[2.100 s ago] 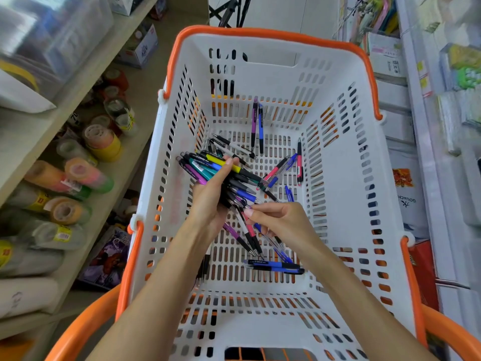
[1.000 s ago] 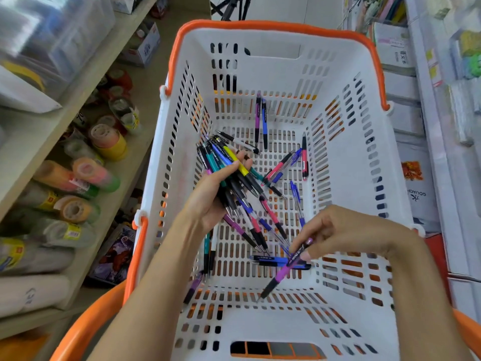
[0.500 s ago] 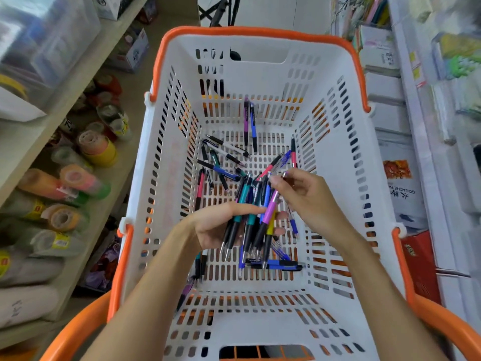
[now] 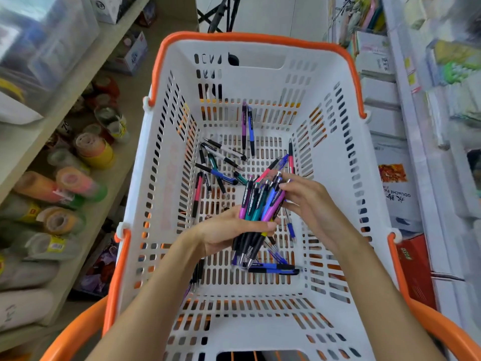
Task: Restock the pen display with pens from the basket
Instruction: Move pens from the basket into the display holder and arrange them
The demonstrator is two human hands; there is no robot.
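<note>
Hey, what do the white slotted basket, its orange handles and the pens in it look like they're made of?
White slotted basket: looks like moulded plastic, smooth and slightly glossy, with uniform cut-out slots. Orange handles: likely plastic too, smooth with a soft sheen. Bundle of coloured pens: glossy plastic barrels, dark matte grips that may be rubber, shiny tips probably metal.

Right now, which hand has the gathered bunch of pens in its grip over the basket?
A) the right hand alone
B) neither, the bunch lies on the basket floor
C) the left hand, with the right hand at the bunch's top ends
C: the left hand curls round the bunch of pens above the basket floor, while the right hand has its fingertips at the bunch's upper ends.
</note>
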